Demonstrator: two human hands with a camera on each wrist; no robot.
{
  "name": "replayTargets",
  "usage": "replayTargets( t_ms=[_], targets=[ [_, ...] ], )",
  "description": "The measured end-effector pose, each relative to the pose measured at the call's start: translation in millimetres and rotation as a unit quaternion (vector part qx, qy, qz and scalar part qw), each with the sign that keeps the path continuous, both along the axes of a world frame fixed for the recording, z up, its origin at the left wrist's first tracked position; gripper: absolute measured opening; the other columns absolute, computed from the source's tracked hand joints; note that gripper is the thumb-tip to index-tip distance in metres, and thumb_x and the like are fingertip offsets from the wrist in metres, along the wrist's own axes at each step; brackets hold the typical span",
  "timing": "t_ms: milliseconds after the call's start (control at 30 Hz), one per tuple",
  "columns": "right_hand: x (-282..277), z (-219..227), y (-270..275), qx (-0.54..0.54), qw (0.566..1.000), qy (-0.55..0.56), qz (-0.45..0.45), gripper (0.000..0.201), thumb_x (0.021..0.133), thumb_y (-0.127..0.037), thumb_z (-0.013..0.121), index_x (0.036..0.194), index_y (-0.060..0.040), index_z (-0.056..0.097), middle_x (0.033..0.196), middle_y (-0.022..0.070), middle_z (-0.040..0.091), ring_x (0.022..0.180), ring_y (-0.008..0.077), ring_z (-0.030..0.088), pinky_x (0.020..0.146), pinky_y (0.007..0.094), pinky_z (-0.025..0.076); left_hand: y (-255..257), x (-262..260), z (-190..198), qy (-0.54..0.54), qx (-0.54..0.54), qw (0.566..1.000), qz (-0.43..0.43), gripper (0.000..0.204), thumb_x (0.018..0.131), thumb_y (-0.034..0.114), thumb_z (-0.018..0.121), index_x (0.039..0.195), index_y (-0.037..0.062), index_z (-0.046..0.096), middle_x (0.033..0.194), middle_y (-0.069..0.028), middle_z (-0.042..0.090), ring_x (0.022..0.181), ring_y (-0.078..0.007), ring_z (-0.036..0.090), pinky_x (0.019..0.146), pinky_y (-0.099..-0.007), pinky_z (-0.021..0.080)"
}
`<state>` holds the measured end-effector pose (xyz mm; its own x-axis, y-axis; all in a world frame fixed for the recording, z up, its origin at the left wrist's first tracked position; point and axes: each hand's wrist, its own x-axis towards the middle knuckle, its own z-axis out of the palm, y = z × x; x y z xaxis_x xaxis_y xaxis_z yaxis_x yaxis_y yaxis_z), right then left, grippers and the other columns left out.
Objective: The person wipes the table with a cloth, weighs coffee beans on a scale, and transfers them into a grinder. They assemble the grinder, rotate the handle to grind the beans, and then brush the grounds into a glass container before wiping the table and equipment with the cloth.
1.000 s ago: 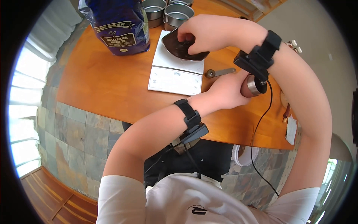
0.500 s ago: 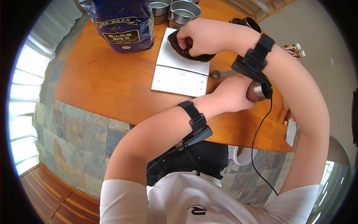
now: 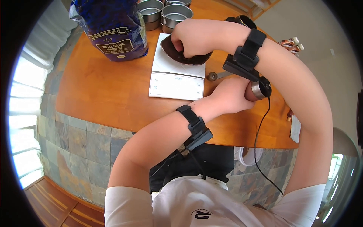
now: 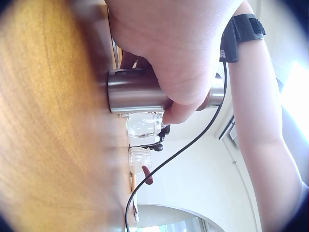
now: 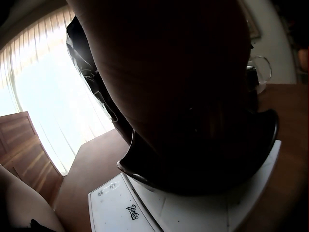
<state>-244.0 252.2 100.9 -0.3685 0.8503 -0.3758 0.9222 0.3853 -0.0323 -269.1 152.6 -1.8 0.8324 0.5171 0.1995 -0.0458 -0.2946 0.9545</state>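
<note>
In the head view my left hand [image 3: 232, 94] grips a metal cylinder [image 3: 260, 90], which looks like a hand coffee grinder's body. The left wrist view shows the thumb wrapped around its steel side and the base close to the tabletop. My right hand [image 3: 196, 37] reaches into a dark brown curved dish [image 3: 200, 60] on a white scale [image 3: 176, 87]. Its fingers bend down inside the dish; I cannot tell what the hidden fingertips hold. In the right wrist view the dish [image 5: 193, 188] is dark, its contents hidden. A crank handle [image 3: 213, 76] lies between scale and left hand.
A blue coffee bean bag [image 3: 119, 41] stands left of the scale, with metal cups [image 3: 176, 17] behind. Dark cups [image 3: 245, 21] sit beyond the right forearm. A white bucket [image 3: 249, 156] is below the table's front edge. A black cable [image 3: 258, 143] hangs from the right wrist camera.
The right fingers have shifted inside the dish, and the gap between thumb and fingers shows less. The left hand keeps its grip on the cylinder. The head view has shifted slightly.
</note>
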Motion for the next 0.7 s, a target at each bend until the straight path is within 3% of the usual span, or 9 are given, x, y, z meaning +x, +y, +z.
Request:
replayTargets(
  t_ms=[100,367,500,700],
  targets=[
    [3.0,-6.1,5.2,-0.005,1.0,0.006,0.021,0.021,0.069,-0.006,0.069,0.09,-0.0015,0.071,0.08,0.0146,0.068,0.077,0.0288,0.066,0.064,0.0389,0.053,0.7,3.2,-3.7,0.004,0.015,1.0,0.001,0.044,0.072,0.019,0.075,0.111,0.0032,0.06,0.101,-0.0189,0.068,0.099,-0.0368,0.065,0.086,-0.0408,0.052],
    [10.1,-5.5,8.0,-0.078,0.993,0.062,-0.055,0.014,0.07,-0.005,0.067,0.083,0.0003,0.07,0.069,0.0094,0.068,0.062,0.0188,0.067,0.056,0.0327,0.052,2.6,3.5,-3.7,0.018,0.012,1.0,-0.003,0.054,0.072,0.022,0.077,0.119,0.0042,0.057,0.108,-0.0199,0.067,0.103,-0.0377,0.064,0.089,-0.0403,0.051],
    [16.4,1.3,5.1,-0.079,0.988,0.099,-0.093,0.013,0.071,-0.004,0.065,0.081,0.0006,0.069,0.067,0.0089,0.067,0.061,0.0179,0.066,0.055,0.031,0.051,4.6,2.6,-1.6,0.033,0.02,0.999,-0.004,0.06,0.072,0.022,0.077,0.124,0.0032,0.054,0.108,-0.0207,0.066,0.103,-0.0377,0.064,0.089,-0.0411,0.051],
    [33.4,44.7,-11.4,0.025,0.976,0.178,-0.124,0.013,0.075,-0.003,0.065,0.085,0.0032,0.068,0.072,0.0071,0.068,0.064,0.0125,0.067,0.058,0.0262,0.054,4.2,4.2,-5.8,-0.004,0.025,0.999,0.022,0.069,0.072,0.022,0.079,0.13,0.0031,0.047,0.109,-0.0216,0.067,0.105,-0.038,0.065,0.09,-0.0403,0.051]
  ],
)
